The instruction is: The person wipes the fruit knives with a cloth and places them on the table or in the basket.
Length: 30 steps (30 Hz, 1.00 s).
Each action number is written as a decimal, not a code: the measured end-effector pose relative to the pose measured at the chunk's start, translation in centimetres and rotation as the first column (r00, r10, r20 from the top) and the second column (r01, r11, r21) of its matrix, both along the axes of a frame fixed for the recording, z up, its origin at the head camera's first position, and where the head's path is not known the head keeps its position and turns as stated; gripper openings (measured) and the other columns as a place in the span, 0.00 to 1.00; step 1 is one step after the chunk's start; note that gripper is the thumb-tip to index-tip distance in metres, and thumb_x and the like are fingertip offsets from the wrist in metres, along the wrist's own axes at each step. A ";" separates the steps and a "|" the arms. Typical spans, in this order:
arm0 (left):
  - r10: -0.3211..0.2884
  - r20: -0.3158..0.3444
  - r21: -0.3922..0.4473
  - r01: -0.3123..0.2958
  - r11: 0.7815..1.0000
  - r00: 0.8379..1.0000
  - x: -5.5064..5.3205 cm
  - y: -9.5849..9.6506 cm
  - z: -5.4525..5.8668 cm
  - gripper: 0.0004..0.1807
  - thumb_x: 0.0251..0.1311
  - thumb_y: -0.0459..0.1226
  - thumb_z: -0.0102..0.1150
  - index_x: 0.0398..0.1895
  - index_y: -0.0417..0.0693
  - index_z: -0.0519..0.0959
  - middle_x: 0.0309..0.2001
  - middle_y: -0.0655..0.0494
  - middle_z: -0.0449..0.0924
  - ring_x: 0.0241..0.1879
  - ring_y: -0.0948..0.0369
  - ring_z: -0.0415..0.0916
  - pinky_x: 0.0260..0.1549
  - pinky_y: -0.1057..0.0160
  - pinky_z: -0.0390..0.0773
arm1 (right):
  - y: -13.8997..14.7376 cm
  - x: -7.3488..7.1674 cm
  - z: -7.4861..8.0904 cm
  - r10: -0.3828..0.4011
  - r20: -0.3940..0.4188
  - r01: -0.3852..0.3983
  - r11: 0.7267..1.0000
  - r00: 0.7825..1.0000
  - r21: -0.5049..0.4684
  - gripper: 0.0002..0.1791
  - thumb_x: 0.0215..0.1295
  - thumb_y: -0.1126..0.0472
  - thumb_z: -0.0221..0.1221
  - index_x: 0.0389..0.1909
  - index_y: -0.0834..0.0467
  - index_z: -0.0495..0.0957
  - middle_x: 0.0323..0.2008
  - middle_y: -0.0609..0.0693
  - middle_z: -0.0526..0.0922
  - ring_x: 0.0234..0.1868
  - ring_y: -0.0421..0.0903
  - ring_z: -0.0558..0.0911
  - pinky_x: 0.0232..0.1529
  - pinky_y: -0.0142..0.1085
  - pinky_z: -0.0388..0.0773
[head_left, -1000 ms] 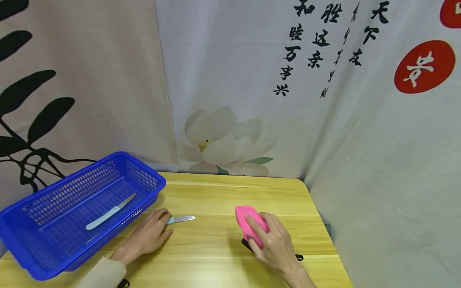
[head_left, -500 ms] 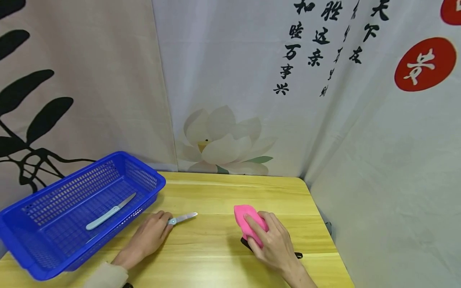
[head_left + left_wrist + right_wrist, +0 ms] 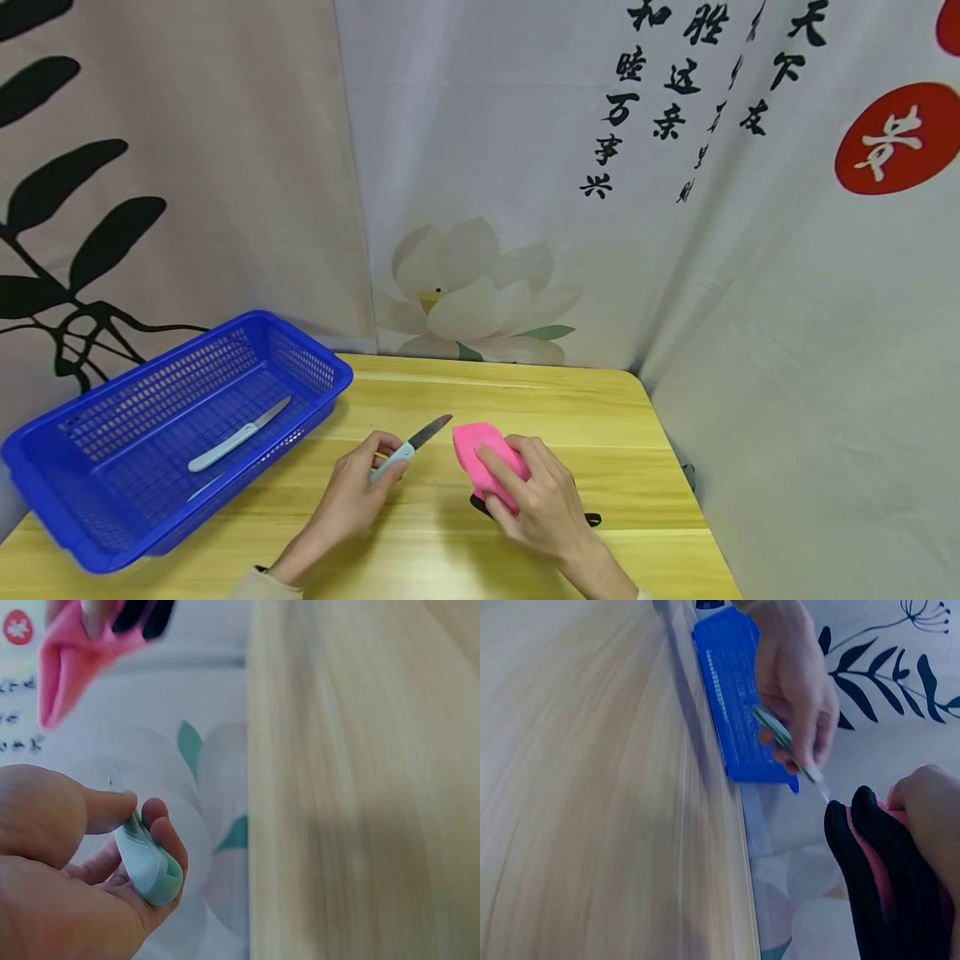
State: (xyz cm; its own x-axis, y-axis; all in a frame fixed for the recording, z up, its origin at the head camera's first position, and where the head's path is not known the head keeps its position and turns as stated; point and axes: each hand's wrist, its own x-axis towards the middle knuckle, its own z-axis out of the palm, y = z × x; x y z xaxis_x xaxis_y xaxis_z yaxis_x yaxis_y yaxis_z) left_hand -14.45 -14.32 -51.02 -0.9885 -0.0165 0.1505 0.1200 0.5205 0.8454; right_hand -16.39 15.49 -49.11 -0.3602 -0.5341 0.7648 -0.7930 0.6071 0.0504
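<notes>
Hanging behind the knife [image 3: 410, 451] the left hand [image 3: 356, 486] grips, cloth [image 3: 510, 150] reads “贵”.

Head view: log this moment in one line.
left grip: holds knife above table | right grip: holds pink cloth | blue basket: on table, second knife inside

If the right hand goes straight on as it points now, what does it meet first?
Leading with its pink cloth, the right hand would likely meet the knife in the left hand first, though depth is unclear.
</notes>
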 end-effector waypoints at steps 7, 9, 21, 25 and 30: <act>-0.055 0.053 0.190 0.044 0.981 0.997 1.1 2.2 1.4 0.12 0.77 0.30 0.69 0.59 0.46 0.84 0.44 0.51 0.91 0.41 0.66 0.87 0.42 0.68 0.86 | -1.9 0.4 0.0 0.050 -0.041 -0.049 0.998 0.998 0.038 0.28 0.63 0.52 0.73 0.66 0.49 0.87 0.52 0.57 0.86 0.43 0.49 0.82 0.42 0.38 0.86; -0.072 0.066 0.220 0.056 0.974 0.995 1.5 2.6 1.8 0.12 0.78 0.30 0.69 0.60 0.47 0.84 0.45 0.52 0.90 0.41 0.67 0.86 0.42 0.68 0.86 | -2.3 0.6 0.0 0.064 -0.060 -0.061 0.997 0.996 0.047 0.27 0.66 0.50 0.72 0.66 0.49 0.87 0.52 0.57 0.86 0.43 0.49 0.81 0.42 0.37 0.86; -0.141 0.049 0.296 0.121 0.948 0.989 3.0 3.4 3.2 0.12 0.79 0.27 0.64 0.59 0.44 0.85 0.45 0.52 0.88 0.43 0.66 0.83 0.43 0.68 0.86 | -3.2 1.1 0.3 0.049 -0.125 -0.042 0.997 0.991 0.060 0.25 0.69 0.52 0.67 0.66 0.50 0.88 0.53 0.57 0.86 0.40 0.48 0.80 0.40 0.36 0.84; -0.122 0.050 0.307 0.101 0.946 0.991 3.1 3.7 3.3 0.11 0.78 0.27 0.64 0.58 0.45 0.85 0.42 0.55 0.88 0.43 0.66 0.83 0.45 0.68 0.86 | -2.8 0.9 0.5 -0.008 -0.110 0.015 0.998 0.994 0.064 0.30 0.60 0.54 0.70 0.66 0.49 0.87 0.52 0.58 0.86 0.40 0.49 0.80 0.39 0.37 0.83; -0.101 0.043 0.292 0.084 0.953 0.994 3.2 3.8 3.2 0.11 0.77 0.27 0.66 0.57 0.46 0.86 0.41 0.57 0.88 0.43 0.67 0.83 0.44 0.68 0.84 | -2.2 0.4 0.9 -0.064 -0.091 0.068 0.996 0.994 0.052 0.29 0.61 0.53 0.69 0.66 0.49 0.88 0.52 0.59 0.86 0.40 0.50 0.81 0.39 0.39 0.84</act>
